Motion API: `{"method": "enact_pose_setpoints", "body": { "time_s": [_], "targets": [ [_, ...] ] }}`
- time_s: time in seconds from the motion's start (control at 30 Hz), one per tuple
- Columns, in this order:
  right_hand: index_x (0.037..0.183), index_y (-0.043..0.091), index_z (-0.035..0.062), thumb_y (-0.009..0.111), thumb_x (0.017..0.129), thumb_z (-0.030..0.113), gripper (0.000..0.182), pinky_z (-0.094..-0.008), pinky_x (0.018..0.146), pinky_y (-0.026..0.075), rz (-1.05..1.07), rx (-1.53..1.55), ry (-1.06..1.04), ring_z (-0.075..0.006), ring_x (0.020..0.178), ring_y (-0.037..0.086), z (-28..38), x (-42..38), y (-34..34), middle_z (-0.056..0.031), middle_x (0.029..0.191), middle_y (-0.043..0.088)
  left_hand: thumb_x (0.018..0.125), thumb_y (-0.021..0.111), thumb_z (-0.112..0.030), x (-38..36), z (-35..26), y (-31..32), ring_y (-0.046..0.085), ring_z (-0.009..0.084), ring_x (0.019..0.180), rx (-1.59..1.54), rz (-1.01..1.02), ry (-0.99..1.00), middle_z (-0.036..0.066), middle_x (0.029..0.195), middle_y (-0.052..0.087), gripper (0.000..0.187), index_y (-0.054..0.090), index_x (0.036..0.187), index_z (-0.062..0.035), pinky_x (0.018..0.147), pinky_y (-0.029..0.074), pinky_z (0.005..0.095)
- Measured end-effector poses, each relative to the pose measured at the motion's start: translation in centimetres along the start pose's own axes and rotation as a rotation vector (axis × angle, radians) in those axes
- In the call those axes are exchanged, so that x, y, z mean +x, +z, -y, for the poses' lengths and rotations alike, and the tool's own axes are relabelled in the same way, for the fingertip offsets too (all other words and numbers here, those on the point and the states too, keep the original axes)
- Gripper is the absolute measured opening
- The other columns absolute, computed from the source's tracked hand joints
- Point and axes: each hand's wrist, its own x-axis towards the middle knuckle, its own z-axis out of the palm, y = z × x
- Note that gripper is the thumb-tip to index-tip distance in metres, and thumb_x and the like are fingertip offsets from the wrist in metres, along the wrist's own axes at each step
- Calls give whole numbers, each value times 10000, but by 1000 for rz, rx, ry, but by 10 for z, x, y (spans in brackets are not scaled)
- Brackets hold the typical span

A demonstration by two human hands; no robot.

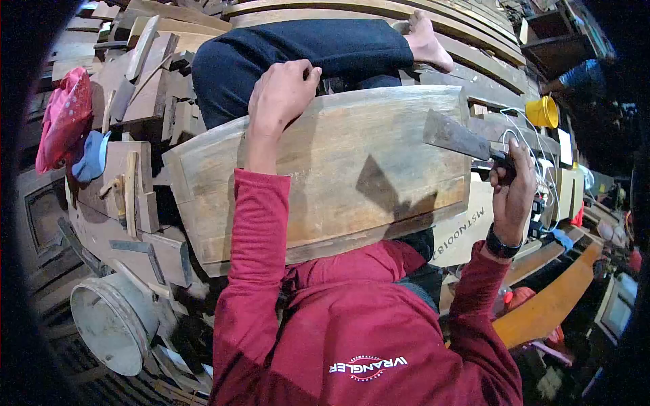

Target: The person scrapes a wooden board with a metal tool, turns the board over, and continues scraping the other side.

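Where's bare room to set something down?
Panel middle, between left sleeve and scraper: shadowed but bare. Also its strip left of that sleeve. Crowded: right of the panel, with right hand and yellow bucket; left, with boards and white bucket.

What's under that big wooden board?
Around the edges of the wooden board you can see dark trousers and a pale panel with black writing. The board covers whatever is under its middle, so I can't tell.

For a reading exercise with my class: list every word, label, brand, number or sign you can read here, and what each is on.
"WRANGLER", on the red shirt.
"MSTN0018", on the pale sheet; last mark unclear.
Print around the WRANGLER logo: too small to read.
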Motion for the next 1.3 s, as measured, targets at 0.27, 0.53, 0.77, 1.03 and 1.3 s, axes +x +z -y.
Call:
{"method": "enact_pose_setpoints", "body": {
  "time_s": [0.27, 0.53, 0.77, 1.03, 1.3],
  "targets": [
    [1003, 482, 105, 605, 1037, 282, 218, -202, 465, 366, 486, -216, 208, -129, 530, 620, -5, -24, -14, -100, 747, 689, 1003, 558, -355, -3, -10, -1, 704, 409, 945, 117, -47, -6, 230, 968, 727, 356, 743, 1000, -52, 845, 562, 494],
    [1217, 461, 101, 508, 1088, 252, 204, -236, 519, 431, 688, -237, 291, -121, 599, 603, -24, -41, -10, -111, 867, 683, 997, 562, -385, 0, -5, 4, 697, 427, 934, 121, -94, 35, 226, 953, 728, 354, 733, 991, -75, 833, 558, 503],
    [1247, 464, 80, 429, 1102, 120, 154, -236, 561, 424, 656, -438, 172, -78, 606, 532, -59, -59, -4, -56, 835, 649, 992, 571, -402, 2, -2, 6, 697, 426, 929, 101, -84, 51, 213, 951, 730, 360, 734, 977, -81, 823, 562, 514],
    [1256, 466, 30, 475, 1060, 90, 205, -429, 625, 468, 594, -849, -254, -375, 696, 620, -62, -87, 7, -189, 762, 603, 987, 596, -338, -3, 4, 3, 685, 443, 811, -26, -262, 205, 230, 831, 699, 341, 687, 888, -24, 735, 554, 523],
    [1339, 552, 112, 613, 947, 160, 399, -452, 587, 545, 651, -1106, -561, -378, 677, 680, -69, -125, 7, -185, 830, 700, 945, 632, -239, -40, 8, -1, 678, 351, 848, 150, -364, 341, 151, 869, 715, 234, 672, 840, -35, 757, 543, 485]
  ]
}}
